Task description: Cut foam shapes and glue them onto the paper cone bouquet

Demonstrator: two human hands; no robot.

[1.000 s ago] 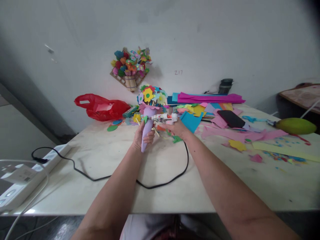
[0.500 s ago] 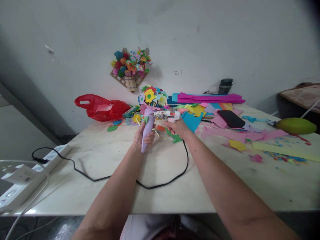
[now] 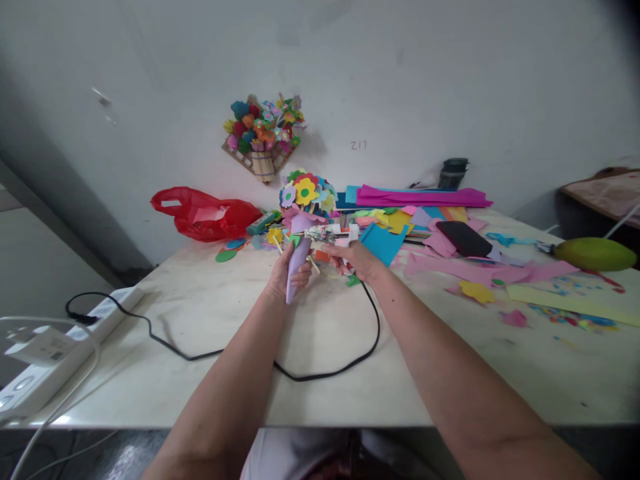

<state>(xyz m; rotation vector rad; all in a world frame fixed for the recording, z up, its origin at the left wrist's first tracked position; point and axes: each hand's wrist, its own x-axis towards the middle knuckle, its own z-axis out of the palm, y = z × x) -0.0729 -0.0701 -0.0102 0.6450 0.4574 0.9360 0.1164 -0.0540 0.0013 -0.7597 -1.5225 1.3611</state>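
Note:
My left hand [image 3: 283, 275] is wrapped round a lilac paper cone [image 3: 297, 265] that carries a bunch of foam flowers [image 3: 306, 193], held tilted to the right above the table [image 3: 200, 373]. My right hand [image 3: 356, 259] grips a white glue gun [image 3: 334, 235], its nozzle pointing left at the cone's top just under the flowers. The gun's black cord [image 3: 320, 371] loops across the table towards me.
A red plastic bag [image 3: 205, 215] lies at the back left. Coloured paper and foam sheets [image 3: 415, 207], a dark case [image 3: 464, 237] and a green object [image 3: 592, 253] crowd the right. A power strip [image 3: 60, 353] sits at the left edge. Another flower bouquet [image 3: 262, 136] leans on the wall.
The cone has tipped further right, shifting the flowers right. The glue gun has stayed at the cone's top. Both hands have hardly moved otherwise.

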